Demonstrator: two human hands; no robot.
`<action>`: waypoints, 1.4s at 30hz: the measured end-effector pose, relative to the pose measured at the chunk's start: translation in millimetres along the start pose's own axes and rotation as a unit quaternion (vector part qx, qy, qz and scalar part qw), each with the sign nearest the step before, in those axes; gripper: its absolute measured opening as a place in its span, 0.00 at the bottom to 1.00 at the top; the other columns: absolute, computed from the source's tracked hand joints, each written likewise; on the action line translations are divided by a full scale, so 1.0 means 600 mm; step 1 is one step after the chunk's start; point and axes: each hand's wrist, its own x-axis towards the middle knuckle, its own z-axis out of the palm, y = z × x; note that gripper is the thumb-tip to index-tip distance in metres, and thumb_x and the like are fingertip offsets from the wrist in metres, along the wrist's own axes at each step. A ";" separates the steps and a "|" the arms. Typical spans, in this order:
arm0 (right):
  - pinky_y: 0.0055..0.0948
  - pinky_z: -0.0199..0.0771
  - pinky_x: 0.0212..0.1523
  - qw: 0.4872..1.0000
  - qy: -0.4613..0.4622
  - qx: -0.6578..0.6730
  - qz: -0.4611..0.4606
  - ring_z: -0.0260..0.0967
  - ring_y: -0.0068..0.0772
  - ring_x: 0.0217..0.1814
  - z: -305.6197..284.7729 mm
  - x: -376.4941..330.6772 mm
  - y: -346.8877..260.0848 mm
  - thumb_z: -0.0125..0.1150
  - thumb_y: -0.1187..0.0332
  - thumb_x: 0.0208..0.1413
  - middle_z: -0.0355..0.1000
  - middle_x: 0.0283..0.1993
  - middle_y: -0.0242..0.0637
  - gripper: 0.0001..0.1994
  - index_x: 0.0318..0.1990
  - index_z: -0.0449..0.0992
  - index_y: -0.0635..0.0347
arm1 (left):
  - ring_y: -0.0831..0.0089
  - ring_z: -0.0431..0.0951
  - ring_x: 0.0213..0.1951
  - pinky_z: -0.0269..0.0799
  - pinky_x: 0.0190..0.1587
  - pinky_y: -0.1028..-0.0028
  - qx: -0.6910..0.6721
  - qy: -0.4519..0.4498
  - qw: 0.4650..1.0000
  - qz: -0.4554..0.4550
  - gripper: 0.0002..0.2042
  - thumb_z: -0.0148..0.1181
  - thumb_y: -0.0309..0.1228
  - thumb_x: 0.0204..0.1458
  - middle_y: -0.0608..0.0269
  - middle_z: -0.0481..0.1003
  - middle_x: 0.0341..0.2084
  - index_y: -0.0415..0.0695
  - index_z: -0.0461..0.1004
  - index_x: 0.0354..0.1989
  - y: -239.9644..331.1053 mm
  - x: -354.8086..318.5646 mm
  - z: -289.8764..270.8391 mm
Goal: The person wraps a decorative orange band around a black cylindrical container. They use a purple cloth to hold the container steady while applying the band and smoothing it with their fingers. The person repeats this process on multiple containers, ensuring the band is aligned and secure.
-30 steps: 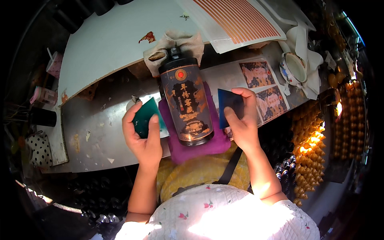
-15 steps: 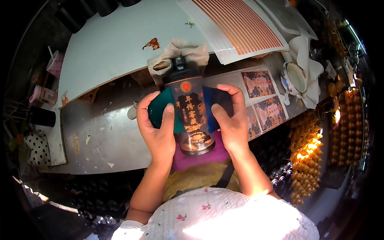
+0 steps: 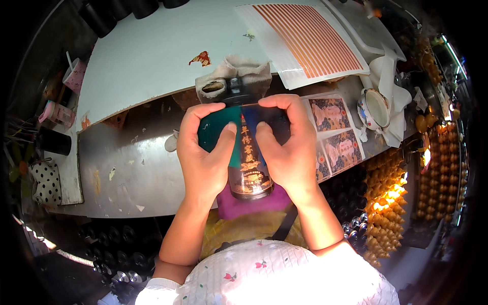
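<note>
Change: both your hands have closed in over the bottle since a second ago.
Left hand (image 3: 206,152): presses teal pad (image 3: 219,133) on it.
Right hand (image 3: 287,150): presses dark blue pad (image 3: 264,118).
Dark bottle (image 3: 249,173): lying on purple cloth (image 3: 254,203).

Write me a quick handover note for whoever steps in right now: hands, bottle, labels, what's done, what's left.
Left hand: pressing a teal pad against the left side of the dark bottle.
Right hand: pressing a dark blue pad against the bottle's right side.
Bottle lies on a purple cloth at the metal bench edge.
Done: front label sits on the bottle.
Left, likely: smoothing it flat. Spare label sheets lie to the right.
</note>
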 end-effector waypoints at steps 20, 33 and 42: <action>0.22 0.68 0.51 0.952 0.004 0.255 0.170 0.67 0.21 0.49 -0.027 -0.033 0.069 0.58 0.82 0.55 0.69 0.48 0.35 0.19 0.54 0.67 0.63 | 0.76 0.77 0.33 0.76 0.34 0.75 -0.159 0.067 0.968 -0.182 0.14 0.63 0.30 0.59 0.64 0.75 0.38 0.44 0.72 0.51 -0.039 -0.034 -0.101; 0.24 0.73 0.51 0.991 -0.110 0.068 -0.045 0.73 0.22 0.45 -0.042 0.046 0.064 0.64 0.83 0.52 0.76 0.41 0.34 0.12 0.43 0.77 0.63 | 0.57 0.78 0.33 0.75 0.34 0.63 0.402 -0.183 0.894 0.082 0.46 0.78 0.42 0.35 0.56 0.71 0.37 0.48 0.65 0.67 -0.035 -0.117 -0.091; 0.34 0.73 0.34 0.873 -0.369 -0.098 -0.302 0.74 0.35 0.35 -0.084 -0.008 -0.035 0.71 0.71 0.41 0.76 0.33 0.28 0.12 0.37 0.82 0.53 | 0.61 0.77 0.30 0.74 0.30 0.65 0.356 -0.104 0.919 0.133 0.48 0.79 0.37 0.29 0.59 0.71 0.35 0.48 0.66 0.67 -0.052 -0.133 -0.078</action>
